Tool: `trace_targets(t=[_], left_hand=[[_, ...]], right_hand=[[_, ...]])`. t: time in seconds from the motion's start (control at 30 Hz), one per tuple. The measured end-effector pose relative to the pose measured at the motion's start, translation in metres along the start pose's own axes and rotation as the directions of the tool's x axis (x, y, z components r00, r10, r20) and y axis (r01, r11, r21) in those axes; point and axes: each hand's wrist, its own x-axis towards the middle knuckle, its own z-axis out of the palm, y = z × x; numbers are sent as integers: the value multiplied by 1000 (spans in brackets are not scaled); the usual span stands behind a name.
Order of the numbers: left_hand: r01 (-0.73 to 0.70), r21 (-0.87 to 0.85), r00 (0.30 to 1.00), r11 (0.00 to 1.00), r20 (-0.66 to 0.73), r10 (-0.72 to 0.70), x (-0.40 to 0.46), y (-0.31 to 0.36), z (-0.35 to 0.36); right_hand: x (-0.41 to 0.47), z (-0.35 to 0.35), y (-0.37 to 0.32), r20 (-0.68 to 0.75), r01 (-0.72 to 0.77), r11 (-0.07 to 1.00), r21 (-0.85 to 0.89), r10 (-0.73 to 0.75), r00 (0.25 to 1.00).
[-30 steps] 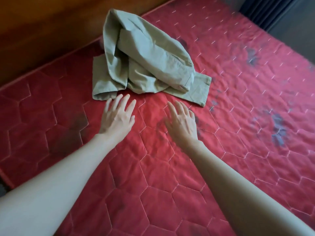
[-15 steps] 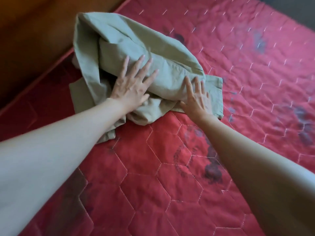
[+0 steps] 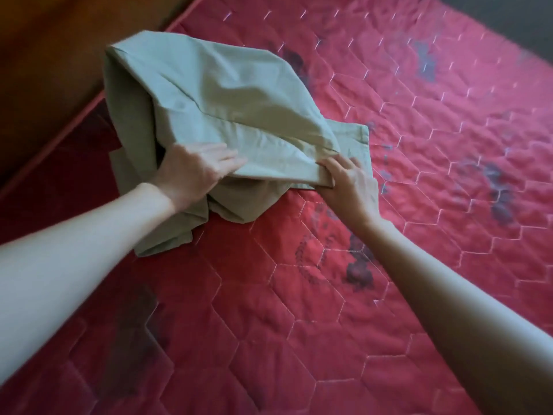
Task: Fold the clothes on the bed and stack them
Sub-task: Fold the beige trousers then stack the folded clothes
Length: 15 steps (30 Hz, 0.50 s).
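A crumpled pale green garment (image 3: 215, 115) lies bunched in the upper left of the frame on the red quilted bed (image 3: 359, 295), close to its left edge, beside a brown wooden board (image 3: 59, 55). The left hand (image 3: 191, 172) lies on the garment's lower left part with fingers nearly straight, its grip wide and pressing the cloth. The right hand (image 3: 350, 184), at centre frame, pinches the garment's lower right corner, thumb under the folded edge, fingers on top.

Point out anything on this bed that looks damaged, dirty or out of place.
The red quilted mattress has dark grey blotches, like stains or wear. The green garment lies crumpled, not yet folded.
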Motion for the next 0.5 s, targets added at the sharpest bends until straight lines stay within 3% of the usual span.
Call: trace_targets(t=[0.2,0.43,0.5], left_hand=[[-108,-55,993,993,35,110,-75,111,-65],[-60,-82,973,995,220,77,-190,288,-103],[-30,-94,941,995,334,60,-215,338,-110]], right_hand=[[-156,-55,-37,64,14,1000,-25,-12,998],[-383,-85,-71,180,-135,986,-96,150,972],[-439,-91,-74,219,-172,980,-101,190,957]])
